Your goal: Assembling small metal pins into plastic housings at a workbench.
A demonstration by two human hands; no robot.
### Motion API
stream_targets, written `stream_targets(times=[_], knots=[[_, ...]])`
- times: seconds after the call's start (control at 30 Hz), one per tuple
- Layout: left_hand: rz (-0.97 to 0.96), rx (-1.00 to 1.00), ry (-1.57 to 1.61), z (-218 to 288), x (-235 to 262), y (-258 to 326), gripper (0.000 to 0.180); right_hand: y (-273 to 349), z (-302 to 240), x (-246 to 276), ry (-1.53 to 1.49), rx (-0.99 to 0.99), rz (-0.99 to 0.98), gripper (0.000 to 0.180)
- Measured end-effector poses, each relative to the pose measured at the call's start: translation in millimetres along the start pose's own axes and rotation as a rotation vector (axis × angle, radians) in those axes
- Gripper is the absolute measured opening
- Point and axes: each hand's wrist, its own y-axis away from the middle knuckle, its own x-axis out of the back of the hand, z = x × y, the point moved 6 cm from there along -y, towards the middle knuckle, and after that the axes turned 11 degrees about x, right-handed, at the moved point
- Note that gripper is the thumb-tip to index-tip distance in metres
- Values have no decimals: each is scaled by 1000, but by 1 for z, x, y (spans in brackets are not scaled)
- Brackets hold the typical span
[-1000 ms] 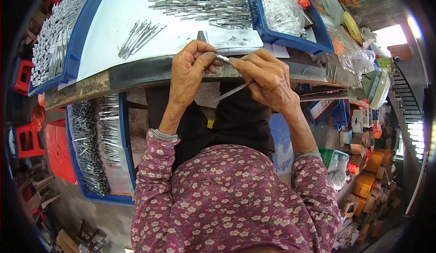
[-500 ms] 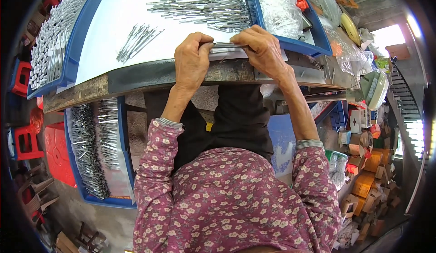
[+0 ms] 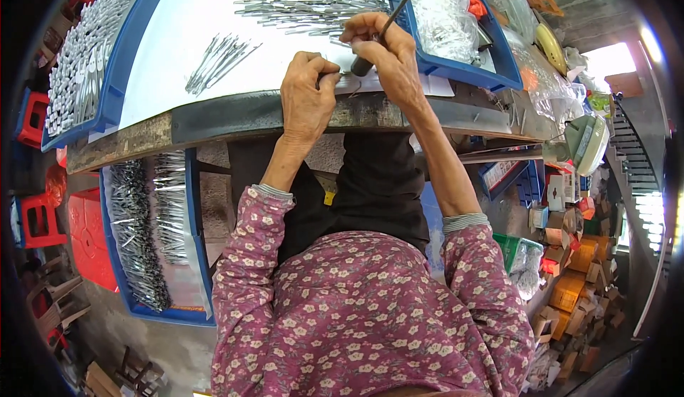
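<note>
Red plastic stools [image 3: 41,222] stand along the left side of this crowded workshop, on a bare grey floor. Next to them, lower than the bench, a blue tray [image 3: 171,318] holds two rows of slim metal pieces, one dark and one silvery. Up on the worn bench [image 3: 228,120], at its left end, another blue tray [image 3: 127,62] is packed with pale, slender pieces. On the white sheet [image 3: 160,76] beside it lies a small sheaf of thin metal strips [image 3: 221,63], and farther right a much larger heap [image 3: 306,5] of similar ones.

Near the bench's front edge, the left hand [image 3: 308,101] has thumb and forefinger closed at one end of a slender silver piece [image 3: 349,82], mostly hidden from where I stand. Just beside it, the right hand [image 3: 395,62] has its fingers curled around a dark rod [image 3: 403,5] with a thick black end, slanting up to the right; whether that end touches the piece I can't tell. Rightward sits a blue bin [image 3: 463,69] of clear plastic bags [image 3: 438,19], then a pale green machine [image 3: 590,144] and piled orange boxes [image 3: 570,286].
</note>
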Motion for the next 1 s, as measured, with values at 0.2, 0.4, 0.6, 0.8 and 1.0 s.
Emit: stream_targets(times=[0.2,0.4,0.6,0.8,1.0], knots=[[25,-73,-45,0,2,-1,7,7,-17,8,508,128,-186,22],[3,-10,33,1,2,-2,5,-3,-83,17,512,342,84,14],[6,-33,-13,-1,1,-2,5,14,-19,1,664,134,-194,18],[6,-20,-9,3,2,-1,5,5,-41,37,534,63,20,16],[-14,-3,-34,3,2,-3,6,21,-15,19,544,99,31,17]])
